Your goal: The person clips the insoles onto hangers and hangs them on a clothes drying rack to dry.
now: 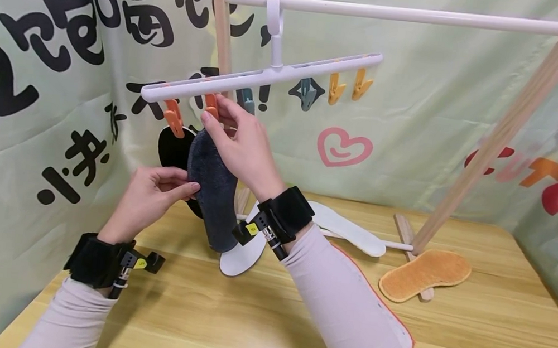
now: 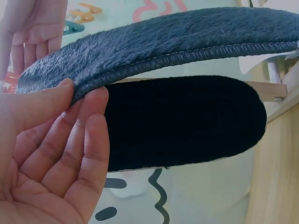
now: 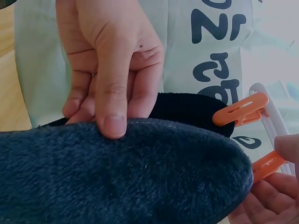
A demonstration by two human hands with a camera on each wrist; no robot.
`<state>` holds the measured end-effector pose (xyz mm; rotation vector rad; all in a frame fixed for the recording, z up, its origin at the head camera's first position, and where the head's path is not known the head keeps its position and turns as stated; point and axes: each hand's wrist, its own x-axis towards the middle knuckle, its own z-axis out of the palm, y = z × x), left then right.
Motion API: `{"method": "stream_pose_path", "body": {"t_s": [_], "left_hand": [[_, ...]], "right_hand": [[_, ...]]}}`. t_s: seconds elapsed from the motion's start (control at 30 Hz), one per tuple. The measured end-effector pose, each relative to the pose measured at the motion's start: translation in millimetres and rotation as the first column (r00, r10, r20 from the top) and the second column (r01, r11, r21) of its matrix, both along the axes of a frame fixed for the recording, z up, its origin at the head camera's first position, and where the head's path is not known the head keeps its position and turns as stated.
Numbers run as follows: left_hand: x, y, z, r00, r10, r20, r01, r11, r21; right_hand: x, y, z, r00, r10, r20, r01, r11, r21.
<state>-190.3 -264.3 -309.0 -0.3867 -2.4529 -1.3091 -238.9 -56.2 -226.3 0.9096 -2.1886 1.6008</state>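
Observation:
My left hand [image 1: 155, 198] pinches the side edge of a dark grey fuzzy insole [image 1: 212, 190] between thumb and fingers. With its thumb and fingers, my right hand [image 1: 246, 145] pinches an orange clothespin [image 3: 268, 166] at the insole's top end. That clothespin hangs from a white clip hanger [image 1: 268, 75], which tilts down to the left. Beside it, another orange clothespin [image 1: 174, 118] grips a black insole [image 2: 187, 123] that hangs behind the grey one. In the left wrist view the grey insole's stitched edge faces the camera.
The hanger hooks over the white bar [image 1: 400, 13] of a wooden stand [image 1: 499, 145]. Teal [image 1: 308, 94] and yellow clothespins [image 1: 336, 89] hang farther right. On the table [image 1: 184, 322] lie an orange insole [image 1: 425, 275], white insoles [image 1: 349, 228] and a red-edged white piece [image 1: 402, 334].

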Motion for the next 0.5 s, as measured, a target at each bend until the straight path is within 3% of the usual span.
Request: {"method": "stream_pose_path", "body": {"t_s": [0.23, 0.5], "left_hand": [[-0.5, -0.8, 0.9, 1.000, -0.001, -0.003, 0.001, 1.000, -0.009], [-2.2, -0.4, -1.5, 1.000, -0.007, -0.002, 0.007, 1.000, 0.002]], "right_hand": [[-1.9, -5.1, 5.8, 0.999, -0.001, -0.044, -0.003, 0.997, -0.079], [0.9, -9.3, 7.1, 0.999, -0.006, -0.035, 0.000, 0.989, -0.150]]}}
